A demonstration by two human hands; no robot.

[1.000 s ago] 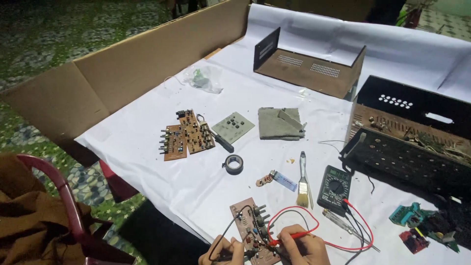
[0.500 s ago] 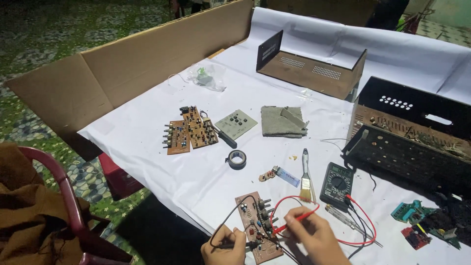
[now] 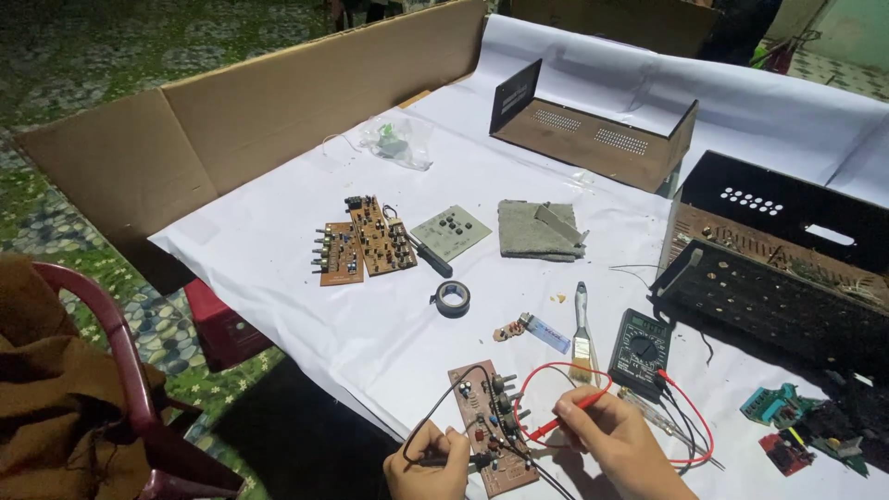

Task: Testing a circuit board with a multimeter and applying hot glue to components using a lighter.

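A brown circuit board lies at the near edge of the white-covered table. My left hand grips a black probe at the board's near left side. My right hand holds a red probe with its tip pointing at the board's right edge. Red and black leads run from the probes to a dark multimeter just right of the board.
Two more brown boards, a grey panel, a tape roll, a brush, a folded cloth, open metal chassis parts, a cardboard wall and a red chair at left.
The view has shifted slightly. My right hand has drawn back to the right, so the red probe now points at the board's right edge. My left hand stays on the black probe.
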